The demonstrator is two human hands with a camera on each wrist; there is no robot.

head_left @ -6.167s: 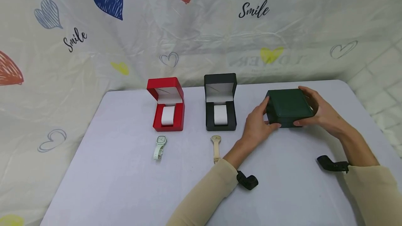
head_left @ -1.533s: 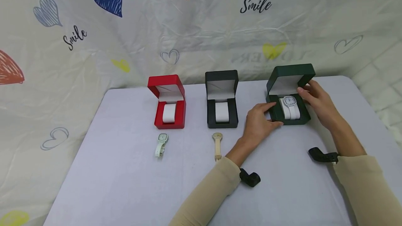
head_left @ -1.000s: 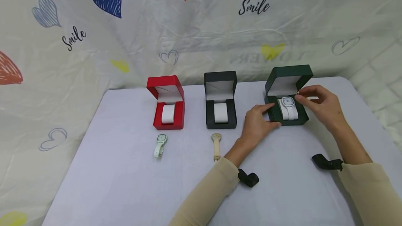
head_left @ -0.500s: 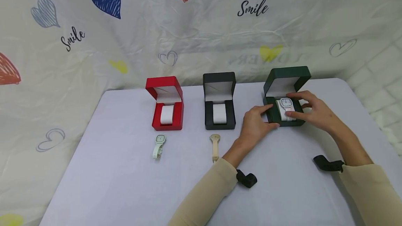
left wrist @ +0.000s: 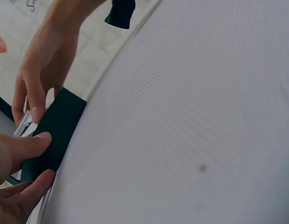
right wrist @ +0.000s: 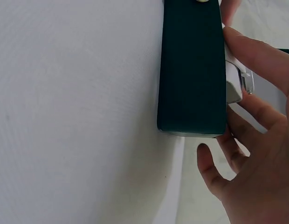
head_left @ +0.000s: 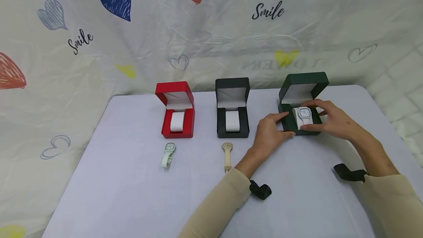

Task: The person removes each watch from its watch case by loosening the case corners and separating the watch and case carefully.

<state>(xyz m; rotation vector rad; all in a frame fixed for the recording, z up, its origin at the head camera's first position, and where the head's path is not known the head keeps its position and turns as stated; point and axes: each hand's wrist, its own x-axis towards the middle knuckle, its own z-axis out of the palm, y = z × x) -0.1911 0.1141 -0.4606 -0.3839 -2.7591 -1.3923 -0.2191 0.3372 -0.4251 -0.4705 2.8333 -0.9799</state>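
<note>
Green box [head_left: 290, 122] between hands, white watch [head_left: 304, 115] pinched

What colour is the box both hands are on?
Dark green box, white lining inside the lid; clearest in the head view.

The word "Smile" stands twice in black script on the heart-printed backdrop cloth [head_left: 211, 39].
</note>
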